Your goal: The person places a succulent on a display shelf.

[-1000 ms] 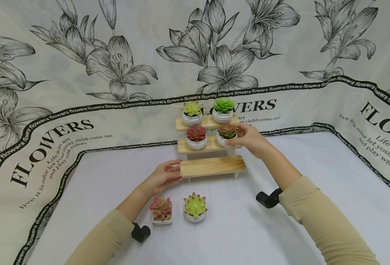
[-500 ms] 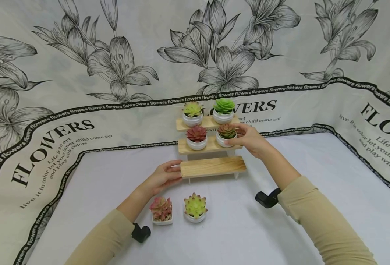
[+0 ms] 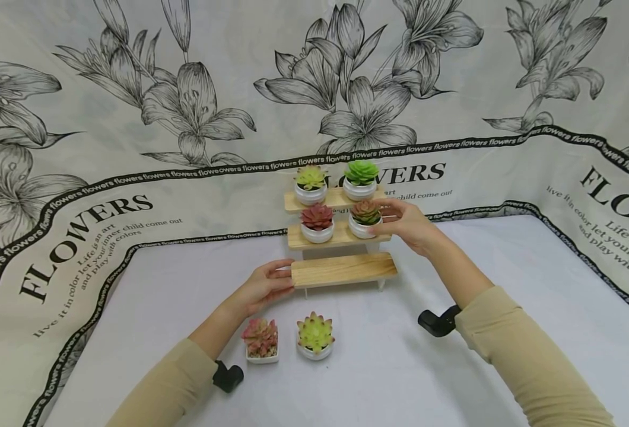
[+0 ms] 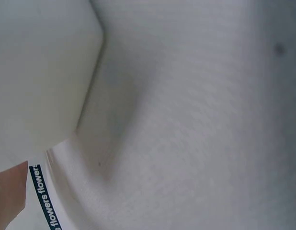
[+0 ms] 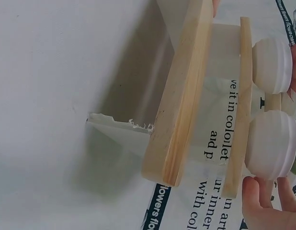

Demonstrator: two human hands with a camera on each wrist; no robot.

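Note:
A three-tier wooden plant stand (image 3: 343, 268) with white side panels stands toward the back of the table. My left hand (image 3: 263, 284) grips the left end of its lowest board; in the left wrist view, a finger (image 4: 9, 194) shows beside a pale panel (image 4: 38, 76). On the middle board sit a dark red succulent (image 3: 317, 216) and a reddish-green succulent (image 3: 365, 213), both in white pots. My right hand (image 3: 407, 225) is at the right side of the reddish-green one's pot (image 5: 271, 145), thumb and fingers parted, fingertips right at its edge.
The top board carries a yellow-green succulent (image 3: 310, 178) and a bright green one (image 3: 361, 172). In front of the stand are a pink succulent (image 3: 261, 339) in a square pot and a spiky green one (image 3: 315, 333). Flower-printed cloth (image 3: 213, 207) hangs behind.
My right thumb has drawn back slightly to the right from the front of the reddish-green succulent's pot. The pot stays in place, and my left hand has not moved.

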